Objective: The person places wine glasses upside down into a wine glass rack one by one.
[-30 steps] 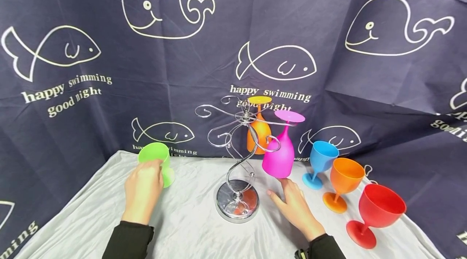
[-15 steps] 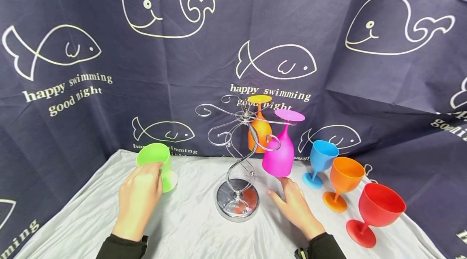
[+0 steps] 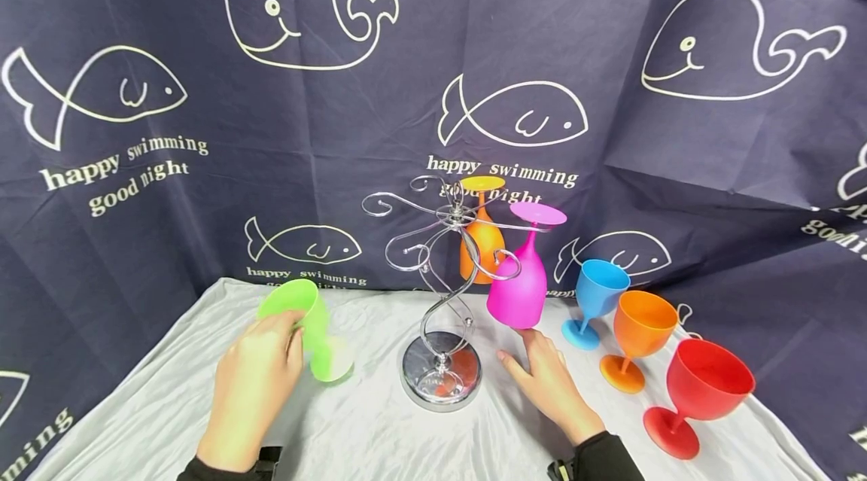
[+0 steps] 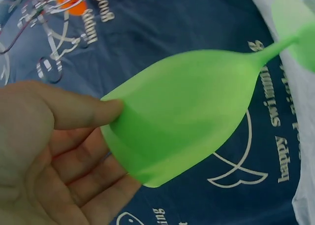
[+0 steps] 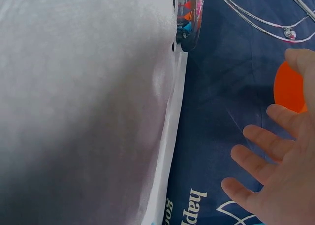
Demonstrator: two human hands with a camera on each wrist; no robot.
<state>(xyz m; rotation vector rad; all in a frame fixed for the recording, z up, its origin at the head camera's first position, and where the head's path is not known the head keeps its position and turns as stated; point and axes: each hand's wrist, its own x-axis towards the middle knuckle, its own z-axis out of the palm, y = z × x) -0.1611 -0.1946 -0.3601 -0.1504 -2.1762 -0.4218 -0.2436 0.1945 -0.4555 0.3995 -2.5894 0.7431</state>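
Note:
My left hand [image 3: 254, 379] pinches a green plastic goblet [image 3: 315, 319] at its rim, thumb on one side and fingers on the other. The goblet leans, its foot swung toward the right. In the left wrist view the thumb presses the green bowl [image 4: 187, 112] near the rim, with the stem pointing away. My right hand [image 3: 552, 387] is just below a magenta goblet [image 3: 518, 289] hanging upside down on a chrome spiral rack [image 3: 440, 375]; a fingertip reaches its lower rim. In the right wrist view that hand [image 5: 280, 176] has its fingers spread, holding nothing.
An orange goblet [image 3: 479, 259] also hangs upside down on the rack's far side. Blue [image 3: 599, 293], orange [image 3: 643, 327] and red [image 3: 707, 383] goblets stand upright at the right. White cloth [image 3: 359, 436] covers the table, with a dark printed curtain [image 3: 406, 120] behind.
The green goblet has tilted further, its foot swinging right and nearer. My left hand has drawn slightly back toward me and turned. My right hand and the hanging goblets have stayed put.

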